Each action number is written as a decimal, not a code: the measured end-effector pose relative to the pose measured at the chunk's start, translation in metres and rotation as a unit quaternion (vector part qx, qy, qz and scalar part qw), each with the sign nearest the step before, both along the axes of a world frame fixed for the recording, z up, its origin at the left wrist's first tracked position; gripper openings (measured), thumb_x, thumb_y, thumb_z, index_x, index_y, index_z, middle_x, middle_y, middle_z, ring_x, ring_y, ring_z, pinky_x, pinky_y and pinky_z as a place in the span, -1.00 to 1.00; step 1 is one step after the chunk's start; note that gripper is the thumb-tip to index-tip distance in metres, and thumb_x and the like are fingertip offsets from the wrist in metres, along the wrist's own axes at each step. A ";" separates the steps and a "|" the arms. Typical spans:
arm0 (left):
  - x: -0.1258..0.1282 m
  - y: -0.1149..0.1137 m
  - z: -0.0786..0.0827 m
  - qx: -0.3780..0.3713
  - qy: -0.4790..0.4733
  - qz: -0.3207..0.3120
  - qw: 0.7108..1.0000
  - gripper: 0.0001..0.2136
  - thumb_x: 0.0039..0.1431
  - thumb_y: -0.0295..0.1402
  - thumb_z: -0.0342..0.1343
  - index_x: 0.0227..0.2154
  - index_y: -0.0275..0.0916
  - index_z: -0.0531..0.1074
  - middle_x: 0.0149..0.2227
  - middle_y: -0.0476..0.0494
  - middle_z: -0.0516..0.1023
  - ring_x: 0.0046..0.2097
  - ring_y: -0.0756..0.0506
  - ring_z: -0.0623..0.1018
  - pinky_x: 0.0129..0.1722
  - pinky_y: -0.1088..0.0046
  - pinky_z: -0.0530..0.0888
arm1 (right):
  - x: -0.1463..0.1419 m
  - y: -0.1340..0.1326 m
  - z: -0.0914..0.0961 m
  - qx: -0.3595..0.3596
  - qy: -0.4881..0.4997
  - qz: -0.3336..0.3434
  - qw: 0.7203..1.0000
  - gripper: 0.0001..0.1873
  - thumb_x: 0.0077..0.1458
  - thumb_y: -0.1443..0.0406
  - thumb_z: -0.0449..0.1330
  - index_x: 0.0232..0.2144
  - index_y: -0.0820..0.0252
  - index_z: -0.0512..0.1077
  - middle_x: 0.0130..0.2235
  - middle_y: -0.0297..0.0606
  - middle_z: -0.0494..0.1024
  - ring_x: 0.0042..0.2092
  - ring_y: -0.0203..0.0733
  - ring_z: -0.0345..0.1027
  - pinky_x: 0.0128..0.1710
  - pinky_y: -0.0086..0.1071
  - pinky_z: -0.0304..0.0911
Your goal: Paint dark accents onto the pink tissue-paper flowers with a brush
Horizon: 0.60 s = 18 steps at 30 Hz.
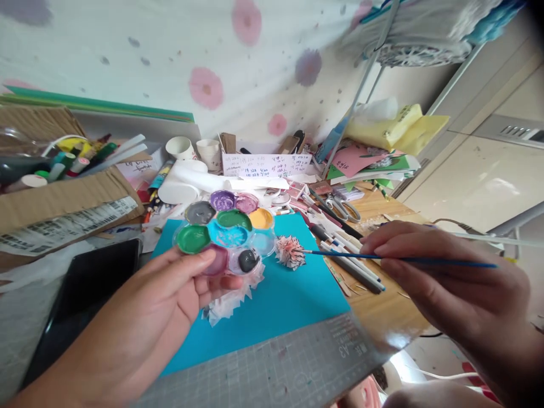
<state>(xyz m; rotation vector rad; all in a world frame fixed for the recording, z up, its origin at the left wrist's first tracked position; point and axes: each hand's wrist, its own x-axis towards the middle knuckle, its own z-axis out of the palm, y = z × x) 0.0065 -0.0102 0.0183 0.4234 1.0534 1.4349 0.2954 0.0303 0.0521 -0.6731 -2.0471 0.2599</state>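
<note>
My left hand (pixel 170 289) grips a clear paint palette (pixel 229 229) by its near edge, thumb on top. Its round wells hold green, blue, purple, pink, grey, yellow and black paint. Between the thumb and fingers of my right hand (pixel 425 272) is a thin blue paintbrush (pixel 348 254), pointing left. Its tip appears at a small crumpled paper ball (pixel 290 251), whitish-pink with dark edges; whether it touches I cannot tell. A jagged piece of whitish paper (pixel 233 303) lies partly hidden under the palette. Both rest on a blue sheet (pixel 306 294).
A grey cutting mat (pixel 263 368) lies beneath the sheet. Several pens (pixel 352 260) and scissors (pixel 340 207) are at the right. A black tablet-like device (pixel 85 300) and a cardboard box (pixel 72 209) of markers stand left. Paper cups (pixel 179 148) are at the back.
</note>
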 end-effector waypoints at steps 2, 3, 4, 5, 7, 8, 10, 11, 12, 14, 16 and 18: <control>0.002 -0.004 0.001 -0.002 0.033 -0.011 0.999 -0.72 -0.12 -0.38 0.44 -0.29 -0.32 0.61 -0.15 -0.40 0.69 -0.13 -0.37 0.65 -0.21 0.04 0.66 | 0.001 -0.005 0.003 -0.050 0.061 -0.032 0.996 -0.80 0.12 0.45 0.27 -0.28 0.05 0.59 -0.30 -0.29 0.66 -0.23 -0.20 0.56 -0.26 -0.41 0.49; 0.004 -0.007 0.000 -0.003 0.039 -0.019 0.999 -0.73 -0.14 -0.36 0.45 -0.32 -0.28 0.61 -0.19 -0.34 0.70 -0.17 -0.32 0.65 -0.22 0.09 0.66 | 0.001 -0.007 0.004 -0.086 0.099 -0.039 0.991 -0.85 0.14 0.40 0.29 -0.29 0.04 0.61 -0.31 -0.29 0.66 -0.25 -0.21 0.56 -0.29 -0.43 0.49; 0.006 -0.009 -0.001 -0.007 0.036 -0.036 0.999 -0.75 -0.15 -0.34 0.46 -0.36 -0.27 0.61 -0.24 -0.29 0.70 -0.22 -0.29 0.65 -0.22 0.11 0.66 | 0.001 -0.009 0.005 -0.123 0.141 -0.033 0.982 -0.91 0.14 0.33 0.32 -0.30 0.03 0.62 -0.34 -0.30 0.66 -0.28 -0.23 0.56 -0.32 -0.45 0.48; 0.007 -0.012 -0.002 -0.003 0.038 -0.042 0.998 -0.76 -0.15 -0.32 0.46 -0.38 -0.25 0.61 -0.26 -0.26 0.70 -0.23 -0.27 0.65 -0.23 0.14 0.66 | 0.000 -0.010 0.006 -0.154 0.192 -0.013 0.969 -0.95 0.14 0.28 0.34 -0.31 0.02 0.62 -0.36 -0.32 0.66 -0.31 -0.24 0.56 -0.32 -0.46 0.48; 0.012 -0.016 -0.003 0.005 0.038 -0.047 0.998 -0.78 -0.18 -0.29 0.48 -0.44 -0.21 0.61 -0.32 -0.17 0.69 -0.29 -0.20 0.63 -0.30 0.23 0.66 | -0.001 -0.014 0.006 -0.202 0.262 0.027 0.943 -0.94 0.10 0.22 0.38 -0.33 0.03 0.63 -0.40 -0.35 0.66 -0.36 -0.29 0.56 -0.30 -0.49 0.48; 0.014 -0.018 -0.004 0.007 0.035 -0.053 0.998 -0.77 -0.21 -0.29 0.49 -0.45 -0.19 0.62 -0.34 -0.14 0.69 -0.31 -0.18 0.62 -0.31 0.24 0.66 | -0.001 -0.016 0.006 -0.217 0.280 0.040 0.934 -0.94 0.09 0.22 0.39 -0.34 0.03 0.63 -0.40 -0.36 0.66 -0.36 -0.31 0.56 -0.29 -0.51 0.48; 0.018 -0.020 -0.004 -0.002 0.032 -0.058 0.998 -0.76 -0.26 -0.31 0.51 -0.46 -0.16 0.63 -0.38 -0.10 0.68 -0.33 -0.18 0.61 -0.32 0.24 0.66 | -0.002 -0.022 0.004 -0.236 0.276 0.054 0.930 -0.96 0.09 0.24 0.39 -0.35 0.03 0.63 -0.38 -0.36 0.66 -0.34 -0.33 0.55 -0.27 -0.53 0.46; 0.019 -0.020 -0.004 -0.005 0.031 -0.064 0.997 -0.76 -0.27 -0.30 0.51 -0.47 -0.16 0.62 -0.39 -0.10 0.68 -0.34 -0.18 0.61 -0.32 0.24 0.66 | -0.003 -0.024 0.002 -0.242 0.262 0.061 0.932 -0.97 0.10 0.25 0.38 -0.34 0.02 0.63 -0.36 -0.36 0.66 -0.31 -0.32 0.55 -0.27 -0.53 0.46; 0.021 -0.021 -0.005 -0.006 0.031 -0.070 0.997 -0.77 -0.27 -0.30 0.51 -0.48 -0.17 0.62 -0.40 -0.10 0.68 -0.34 -0.18 0.61 -0.31 0.25 0.65 | -0.003 -0.027 0.000 -0.247 0.244 0.069 0.935 -0.96 0.13 0.26 0.37 -0.31 0.00 0.63 -0.34 -0.36 0.66 -0.29 -0.32 0.54 -0.27 -0.53 0.46; 0.022 -0.021 -0.006 -0.005 0.032 -0.081 0.996 -0.78 -0.24 -0.28 0.50 -0.51 -0.18 0.61 -0.39 -0.10 0.69 -0.34 -0.18 0.63 -0.30 0.27 0.64 | -0.004 -0.030 -0.004 -0.254 0.210 0.080 0.941 -0.92 0.16 0.28 0.34 -0.28 -0.04 0.63 -0.31 -0.36 0.66 -0.27 -0.32 0.54 -0.25 -0.52 0.45; 0.022 -0.021 -0.008 -0.006 0.029 -0.083 0.996 -0.78 -0.24 -0.28 0.50 -0.52 -0.17 0.59 -0.38 -0.10 0.70 -0.35 -0.18 0.63 -0.29 0.28 0.64 | -0.006 -0.030 -0.007 -0.259 0.178 0.075 0.946 -0.90 0.18 0.30 0.33 -0.28 -0.06 0.63 -0.31 -0.37 0.66 -0.27 -0.32 0.53 -0.26 -0.54 0.44; 0.022 -0.020 -0.010 -0.010 0.025 -0.075 0.997 -0.78 -0.25 -0.28 0.50 -0.53 -0.17 0.58 -0.39 -0.10 0.70 -0.36 -0.18 0.64 -0.29 0.27 0.64 | -0.008 -0.029 -0.008 -0.264 0.150 0.058 0.951 -0.90 0.17 0.30 0.33 -0.30 -0.06 0.63 -0.32 -0.36 0.67 -0.29 -0.33 0.54 -0.29 -0.55 0.42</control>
